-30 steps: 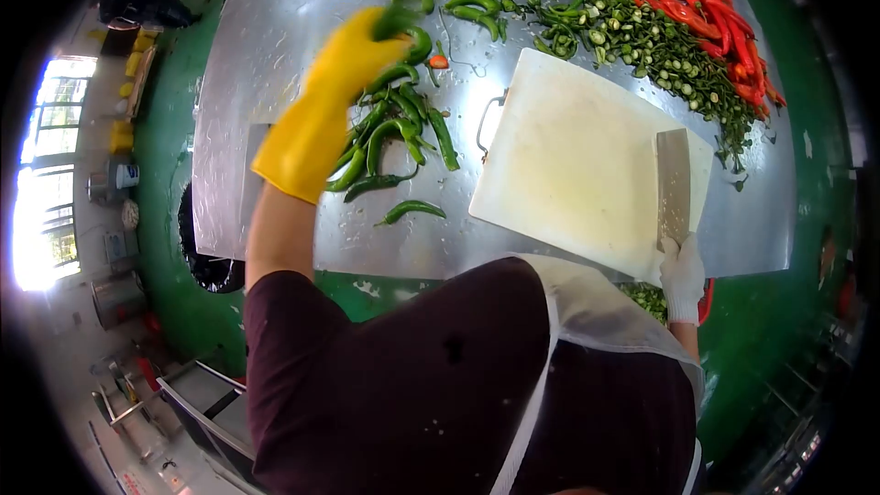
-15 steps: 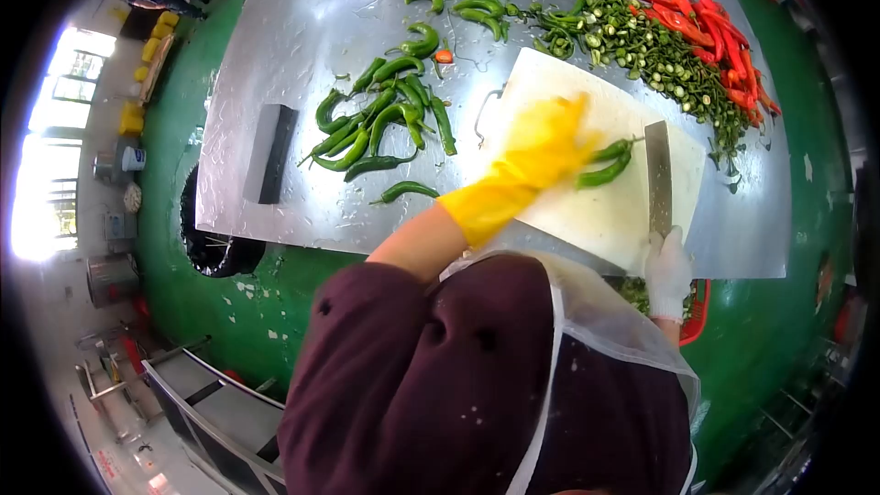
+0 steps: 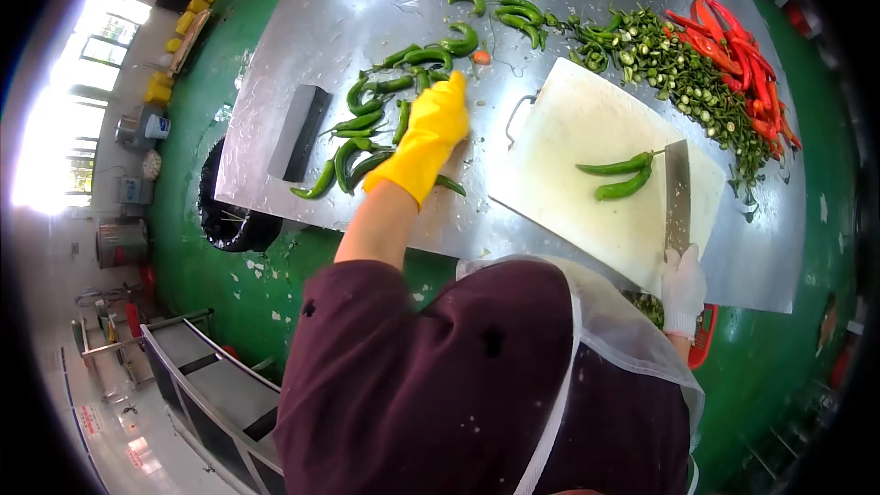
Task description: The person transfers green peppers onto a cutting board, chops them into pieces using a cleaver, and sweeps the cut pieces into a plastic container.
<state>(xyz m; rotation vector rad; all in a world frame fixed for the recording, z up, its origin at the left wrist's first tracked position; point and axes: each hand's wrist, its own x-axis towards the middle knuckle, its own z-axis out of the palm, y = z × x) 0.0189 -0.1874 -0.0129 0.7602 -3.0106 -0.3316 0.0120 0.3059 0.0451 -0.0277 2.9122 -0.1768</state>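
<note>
My left hand (image 3: 434,121), in a yellow rubber glove, is over the right side of a pile of green chili peppers (image 3: 346,165) on the metal table. Its fingers point away from me, and their undersides are hidden, so any grip on a pepper cannot be made out. In a white glove, my right hand (image 3: 683,289) is closed round the handle of a cleaver (image 3: 677,192). The blade lies along the right part of a white cutting board (image 3: 587,225). Two green peppers (image 3: 623,185) rest on the board, their stem ends close to the blade.
Beyond the board lie sliced green peppers (image 3: 683,82) and long red peppers (image 3: 747,64). A dark grey block (image 3: 300,133) sits at the table's left, above a black-lined bin (image 3: 225,220) on the floor. Part of a red basket (image 3: 704,335) shows below the board.
My left hand has swung left from above the board to the green pepper pile. The two peppers stay on the board, and my right hand still holds the cleaver there. The view has shifted slightly.
</note>
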